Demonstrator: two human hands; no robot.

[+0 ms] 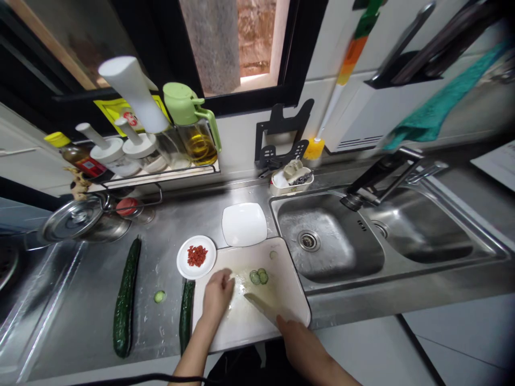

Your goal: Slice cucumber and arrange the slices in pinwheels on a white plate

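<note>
My right hand (290,328) grips a knife (260,306) over the front right of the pale cutting board (289,268), its blade pointing left. On the board's left side my left hand (217,295) has curled fingers, and whatever they may hold is hidden. Several cucumber slices (258,276) lie close together beyond the blade, and a single thin slice (273,254) is near the board's far edge. A cut cucumber (186,316) lies along the board's left edge. Farther left are a cucumber end (160,296) and a long, dark green cucumber (127,300) on the steel counter.
A small round plate (182,264) with red pieces and a white square plate (244,224) stand behind the board. To the right is a double sink (330,241) with a black faucet (374,179). A rack (189,172) of seasoning jars and a lidded pot (76,220) are back left.
</note>
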